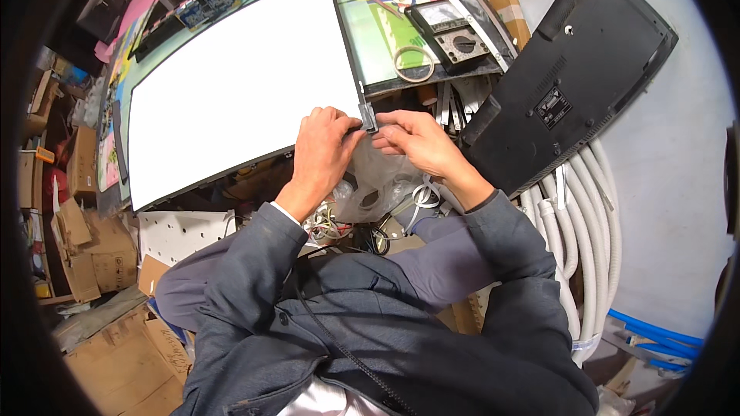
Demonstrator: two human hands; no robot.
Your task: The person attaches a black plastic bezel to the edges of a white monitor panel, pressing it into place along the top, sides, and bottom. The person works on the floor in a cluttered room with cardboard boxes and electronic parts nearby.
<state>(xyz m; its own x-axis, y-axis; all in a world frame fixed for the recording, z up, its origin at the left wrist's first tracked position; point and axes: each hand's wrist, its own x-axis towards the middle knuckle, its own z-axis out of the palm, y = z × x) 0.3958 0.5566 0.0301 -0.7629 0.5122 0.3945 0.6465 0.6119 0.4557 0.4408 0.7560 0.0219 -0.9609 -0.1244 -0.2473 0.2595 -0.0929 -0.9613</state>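
Observation:
A large white flat panel (239, 92) with a thin dark frame (351, 54) lies tilted on the table, like the backlight part of a screen. At its near right corner sits a small dark grey corner piece (368, 117). My left hand (320, 156) rests over the panel's near edge, thumb and fingers closed at the left side of that piece. From the right, my right hand (422, 143) reaches the same corner, its index finger and thumb pinched at the piece's other side. The fingertips partly hide the contact.
An analog multimeter (462, 44) and a tape roll (414, 64) lie on the table to the right. A black screen housing (570, 85) leans against the wall above grey hoses (590, 216). Cables (327, 225) hang below the corner; cardboard boxes (116, 254) stand at left.

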